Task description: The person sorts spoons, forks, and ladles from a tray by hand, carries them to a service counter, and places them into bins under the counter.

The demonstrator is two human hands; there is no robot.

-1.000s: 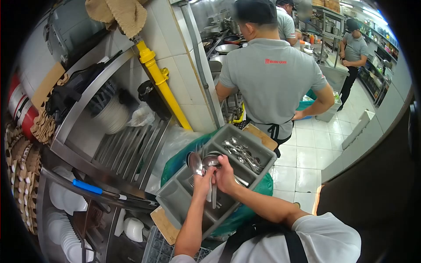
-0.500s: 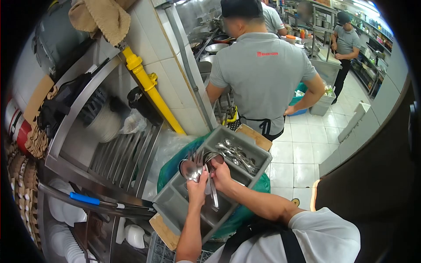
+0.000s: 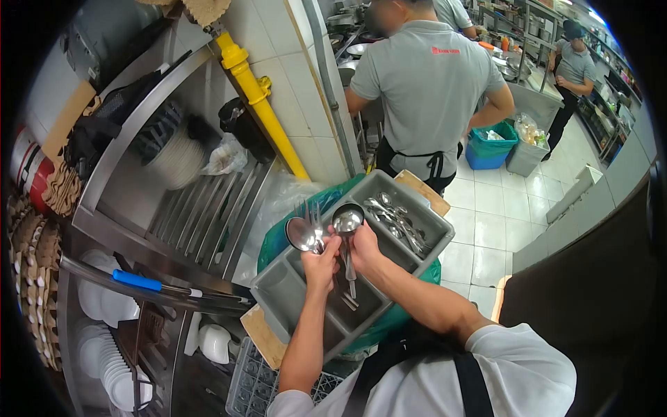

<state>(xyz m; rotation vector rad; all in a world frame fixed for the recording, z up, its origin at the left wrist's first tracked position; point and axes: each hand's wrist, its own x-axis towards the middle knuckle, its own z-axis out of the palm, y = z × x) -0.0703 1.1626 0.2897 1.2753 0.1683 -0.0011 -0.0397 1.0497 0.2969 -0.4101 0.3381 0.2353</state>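
Note:
My left hand is closed round a bunch of cutlery: a large round spoon and forks whose tines point away from me. My right hand grips a round-bowled ladle spoon, its handle hanging down between the hands. Both hands are close together over the grey compartment tray. Several small spoons lie in the tray's far right compartment. Lower in the middle compartment some handle ends show below my hands.
Wooden boards and green plastic lie under the tray. A steel rack with plates stands left, beside a yellow pipe. A co-worker in a grey shirt stands ahead; bins are behind, and another person is farther back.
The spoon bowls in my hands have moved apart, and the right one now faces up in full view. The camera view has shifted, showing more of the bins. The far person's arms have moved.

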